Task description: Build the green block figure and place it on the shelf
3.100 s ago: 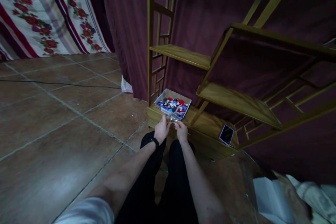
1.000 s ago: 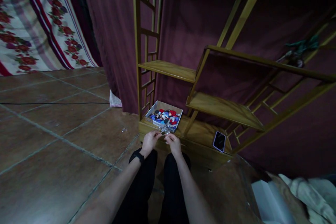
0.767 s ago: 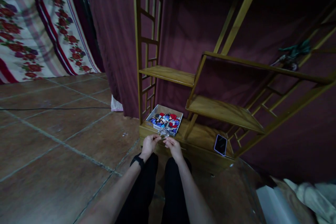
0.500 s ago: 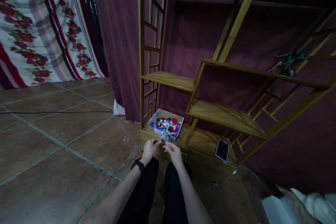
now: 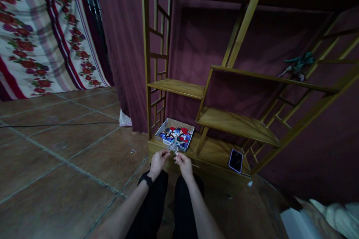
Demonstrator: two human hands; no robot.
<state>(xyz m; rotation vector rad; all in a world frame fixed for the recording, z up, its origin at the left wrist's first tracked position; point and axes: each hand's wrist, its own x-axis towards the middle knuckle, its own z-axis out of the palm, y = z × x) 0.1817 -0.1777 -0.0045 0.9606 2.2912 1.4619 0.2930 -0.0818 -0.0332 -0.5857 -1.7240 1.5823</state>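
Note:
Close together in front of the shelf, my left hand (image 5: 158,161) and my right hand (image 5: 184,163) pinch a small clear plastic wrapper (image 5: 173,148) between their fingertips. It is crinkled and shiny; whether anything lies inside is too small to tell. Just beyond the wrapper stands an open cardboard box (image 5: 192,136) on the low shelf board. Many small figures (image 5: 177,134) in red, blue, white and black fill it. A dark band sits on my left wrist.
The wooden display shelf (image 5: 241,127) has stepped boards and lattice sides. A phone (image 5: 236,161) lies on its base at right, and a green figurine (image 5: 298,65) stands higher up. A clear scrap (image 5: 132,151) and a black cable (image 5: 70,123) lie on the tiled floor.
The view has shifted slightly, so the shelf appears a little further left. Both hands keep hold of the clear wrapper, with only small finger movement.

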